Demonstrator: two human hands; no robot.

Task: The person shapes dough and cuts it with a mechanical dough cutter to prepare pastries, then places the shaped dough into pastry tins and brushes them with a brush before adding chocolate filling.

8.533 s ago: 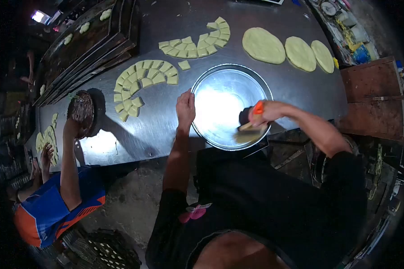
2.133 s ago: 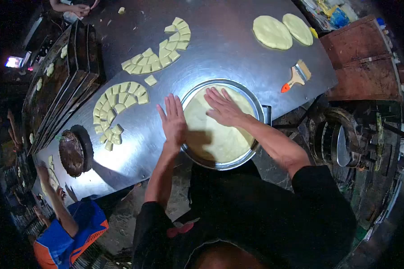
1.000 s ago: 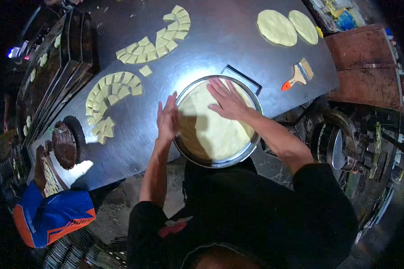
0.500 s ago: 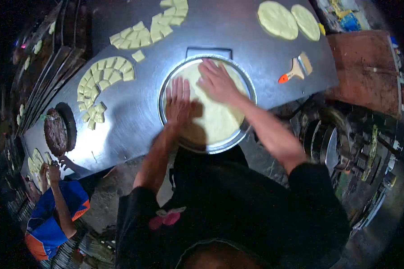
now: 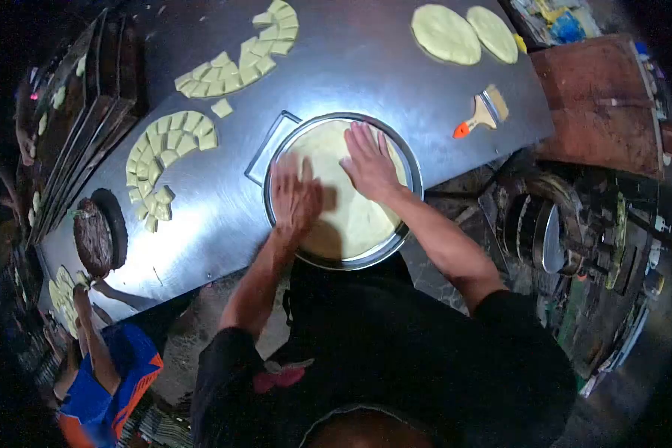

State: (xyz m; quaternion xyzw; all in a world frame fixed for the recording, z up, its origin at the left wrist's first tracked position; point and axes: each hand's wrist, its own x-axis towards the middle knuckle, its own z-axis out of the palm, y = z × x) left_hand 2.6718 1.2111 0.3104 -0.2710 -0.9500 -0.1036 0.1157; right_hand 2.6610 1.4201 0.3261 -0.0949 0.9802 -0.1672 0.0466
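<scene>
A round sheet of pale dough (image 5: 343,216) fills a round metal pan (image 5: 420,175) at the front edge of the metal table. My right hand (image 5: 371,163) lies flat on the dough's upper right part, fingers stretched out. Over the left part of the dough is my left hand (image 5: 296,198), fingers spread and smeared by motion, with its shadow beside it. Neither hand holds anything. A rectangular metal handle or frame (image 5: 270,147) juts out at the pan's upper left.
Cut dough pieces (image 5: 157,145) lie in curved rows on the table (image 5: 201,179). Two dough rounds (image 5: 446,34) and a brush (image 5: 481,113) are at the right. A dark oval loaf-like thing (image 5: 95,239) sits at the left, near another person's hand (image 5: 82,299). Trays (image 5: 101,112) stand stacked.
The rectangular handle or frame has swung from the pan's top to its upper left, so the pan has turned counterclockwise. My right hand has shifted down and slightly right, and my left hand moves blurred.
</scene>
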